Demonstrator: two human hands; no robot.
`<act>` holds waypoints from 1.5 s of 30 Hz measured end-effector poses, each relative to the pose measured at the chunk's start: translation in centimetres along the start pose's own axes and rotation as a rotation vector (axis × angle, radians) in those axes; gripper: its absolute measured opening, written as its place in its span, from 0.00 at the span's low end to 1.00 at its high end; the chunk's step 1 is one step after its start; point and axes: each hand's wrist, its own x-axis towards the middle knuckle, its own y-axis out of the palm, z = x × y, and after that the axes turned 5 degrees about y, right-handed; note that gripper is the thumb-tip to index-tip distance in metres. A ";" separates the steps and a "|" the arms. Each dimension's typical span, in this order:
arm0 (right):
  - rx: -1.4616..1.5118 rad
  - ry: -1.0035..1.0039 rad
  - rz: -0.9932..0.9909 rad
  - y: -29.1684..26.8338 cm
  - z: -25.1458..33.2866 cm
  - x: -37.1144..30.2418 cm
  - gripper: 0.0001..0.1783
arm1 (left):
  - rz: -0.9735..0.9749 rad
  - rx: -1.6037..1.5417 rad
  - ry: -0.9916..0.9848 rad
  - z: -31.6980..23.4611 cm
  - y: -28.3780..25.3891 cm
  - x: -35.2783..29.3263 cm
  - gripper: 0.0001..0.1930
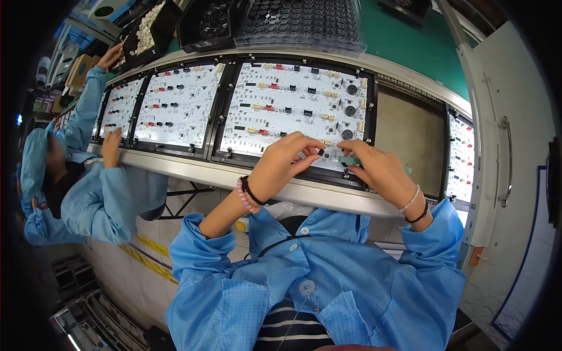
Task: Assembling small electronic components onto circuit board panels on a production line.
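My left hand [285, 159] pinches a small black component [321, 152] between thumb and fingertips, just above the near edge of a white circuit board panel [281, 130]. Close to its right, my right hand [379, 171] curls over the panel's lower right corner, its finger and thumb closed around a small flat green piece [350, 160]. The panel sits in a black frame [231, 99] and carries rows of red, black and cream connectors. Three round black parts, among them a buzzer-like disc [350, 111], line its right side.
More framed panels [178, 105] extend left along the metal rail [170, 168], where a co-worker in blue [99, 193] reaches in. A clear tray of black parts [301, 26] and black bins [211, 26] stand beyond. A white cabinet door [521, 146] rises at right.
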 end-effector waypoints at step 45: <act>0.071 0.135 -0.238 -3.9 -2.4 0.0 0.16 | 0.224 0.642 0.258 0.0 1.8 3.7 0.11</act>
